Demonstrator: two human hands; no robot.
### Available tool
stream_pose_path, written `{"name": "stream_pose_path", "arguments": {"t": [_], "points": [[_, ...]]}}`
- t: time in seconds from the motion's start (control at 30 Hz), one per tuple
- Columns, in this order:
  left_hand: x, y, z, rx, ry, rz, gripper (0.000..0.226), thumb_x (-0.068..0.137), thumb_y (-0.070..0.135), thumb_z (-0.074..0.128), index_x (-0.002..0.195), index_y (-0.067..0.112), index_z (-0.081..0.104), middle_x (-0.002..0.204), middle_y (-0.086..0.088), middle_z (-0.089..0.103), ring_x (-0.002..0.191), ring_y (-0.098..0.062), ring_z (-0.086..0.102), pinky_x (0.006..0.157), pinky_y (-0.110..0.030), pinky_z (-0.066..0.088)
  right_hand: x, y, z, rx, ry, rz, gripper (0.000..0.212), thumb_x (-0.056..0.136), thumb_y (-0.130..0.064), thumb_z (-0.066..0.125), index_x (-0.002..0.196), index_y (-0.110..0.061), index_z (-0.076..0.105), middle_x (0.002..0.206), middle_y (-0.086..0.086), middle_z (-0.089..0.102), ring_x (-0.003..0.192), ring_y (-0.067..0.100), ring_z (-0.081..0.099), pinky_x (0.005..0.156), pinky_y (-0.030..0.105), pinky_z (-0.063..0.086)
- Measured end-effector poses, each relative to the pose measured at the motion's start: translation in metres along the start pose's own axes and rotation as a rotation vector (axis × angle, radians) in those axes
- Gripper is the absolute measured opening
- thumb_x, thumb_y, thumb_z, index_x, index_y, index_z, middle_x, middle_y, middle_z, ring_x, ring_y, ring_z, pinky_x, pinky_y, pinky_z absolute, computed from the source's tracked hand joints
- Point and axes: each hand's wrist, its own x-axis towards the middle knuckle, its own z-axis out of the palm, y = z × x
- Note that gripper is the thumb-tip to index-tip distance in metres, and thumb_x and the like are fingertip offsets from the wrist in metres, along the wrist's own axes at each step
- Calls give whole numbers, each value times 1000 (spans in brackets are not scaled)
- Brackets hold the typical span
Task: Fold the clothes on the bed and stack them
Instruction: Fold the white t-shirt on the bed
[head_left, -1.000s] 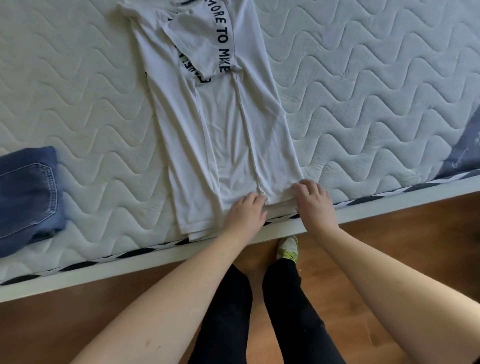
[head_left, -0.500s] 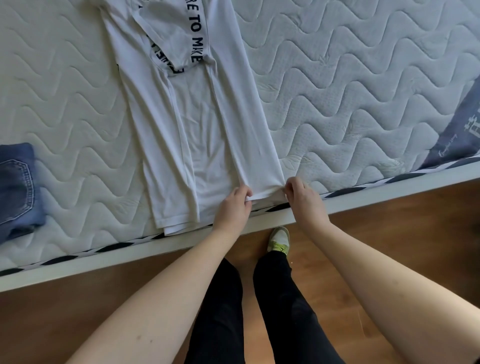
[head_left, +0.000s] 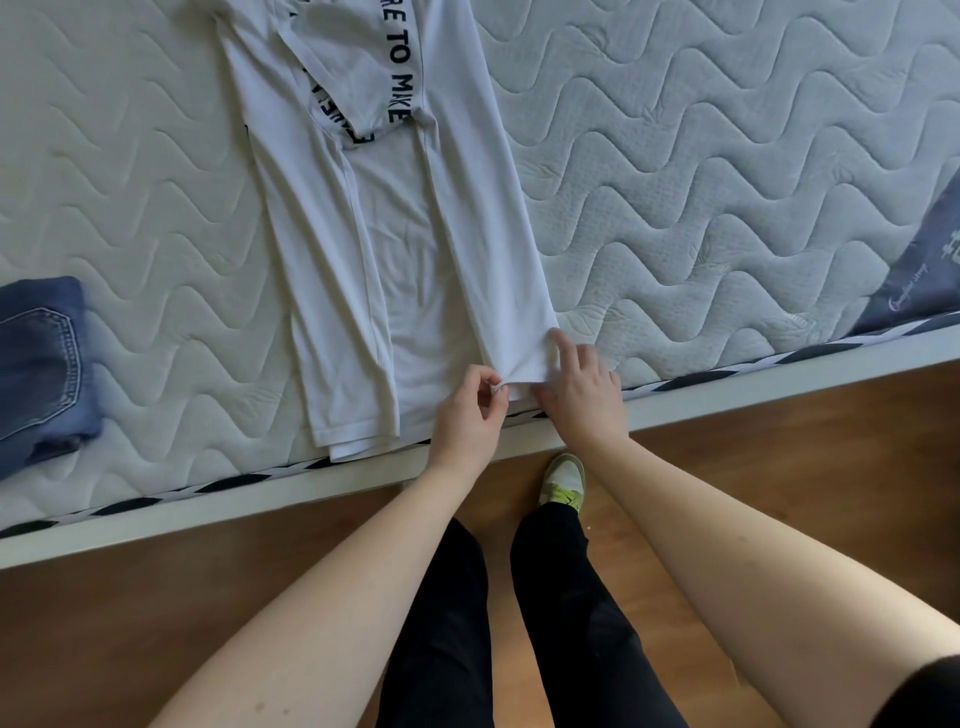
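A white T-shirt (head_left: 410, 249) with black lettering lies lengthwise on the quilted mattress (head_left: 701, 182), both long sides folded inward, sleeves folded over at the top. Its hem reaches the mattress's near edge. My left hand (head_left: 467, 415) pinches the hem of the right folded panel between thumb and fingers. My right hand (head_left: 582, 389) grips the same panel's outer bottom corner, index finger stretched up along its edge. Folded blue jeans (head_left: 41, 364) lie at the far left of the bed.
The white bed frame (head_left: 727, 395) runs diagonally below the mattress, with wooden floor (head_left: 156, 597) beneath. A grey-blue cloth with white print (head_left: 930, 275) lies at the right edge. My legs and one shoe (head_left: 563, 478) stand close to the frame.
Both hands went from lying on the hem to pinching the right panel's bottom edge, and the hem has lifted slightly. The view has shifted a little, so the jeans sit further left.
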Motion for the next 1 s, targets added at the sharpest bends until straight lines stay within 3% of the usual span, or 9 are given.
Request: {"name": "stream_pose_path", "arguments": {"t": [0.2, 0.27, 0.37, 0.47, 0.53, 0.63, 0.73, 0.93, 1.0], "points": [[3, 4, -3, -36, 31, -29, 6, 95, 28, 57, 93, 24, 55, 80, 4, 67, 74, -12, 63, 69, -26, 50, -3, 9, 0, -14, -48, -94, 75, 87, -30, 65, 151, -23, 27, 119, 8, 52, 108, 31, 51, 88, 41, 39], [3, 4, -3, -59, 34, -34, 4, 93, 25, 60, 93, 24, 57, 80, 5, 67, 73, -9, 63, 68, -21, 49, -8, 12, -1, -19, -58, -130, 82, 83, -34, 71, 151, -24, 26, 119, 8, 51, 110, 30, 50, 89, 43, 41], [0, 7, -3, -80, 31, -22, 14, 87, 14, 66, 92, 26, 60, 75, 10, 61, 67, -1, 56, 61, -7, 43, -9, 10, 0, -9, -22, -92, 74, 87, -33, 65, 151, -22, 28, 118, 8, 52, 110, 30, 50, 88, 43, 39], [-3, 9, -3, -137, 41, -26, 20, 86, 11, 66, 90, 31, 61, 73, 12, 59, 64, 1, 54, 62, -6, 42, -7, 4, 2, 11, 1, -27, 63, 92, -27, 55, 150, -22, 30, 117, 8, 53, 109, 31, 51, 87, 42, 36], [-4, 11, -4, -174, 44, -24, 22, 87, 13, 66, 91, 34, 61, 74, 13, 60, 65, 0, 55, 62, -7, 42, -6, 2, 3, -5, 16, -12, 65, 93, -33, 56, 150, -21, 29, 117, 8, 53, 108, 32, 52, 88, 43, 37], [-2, 15, -6, -233, 29, -28, 21, 88, 16, 65, 92, 37, 63, 78, 7, 64, 73, -12, 63, 69, -20, 53, -9, 1, 4, -29, 25, -43, 81, 86, -52, 62, 152, -21, 27, 115, 8, 53, 107, 30, 52, 89, 44, 38], [-1, 21, -7, -288, 13, -36, 19, 88, 17, 64, 90, 36, 65, 82, -1, 66, 79, -24, 66, 79, -38, 57, -10, -4, 5, -30, 39, -34, 83, 84, -57, 61, 151, -24, 25, 112, 5, 52, 104, 27, 52, 90, 43, 36], [1, 25, -11, -325, 26, -21, 20, 86, 13, 63, 87, 33, 66, 72, 9, 60, 78, -27, 65, 75, -34, 55, -10, -6, 3, 1, 32, 105, 68, 87, -21, 53, 150, -22, 27, 119, 5, 51, 109, 27, 51, 91, 42, 31], [2, 21, -12, -280, 24, -12, 19, 86, 12, 63, 88, 30, 65, 73, 6, 60, 74, -16, 63, 71, -26, 53, -10, -1, 3, 0, 29, 134, 67, 87, -14, 52, 149, -23, 30, 120, 2, 54, 109, 25, 52, 89, 39, 30]]}}
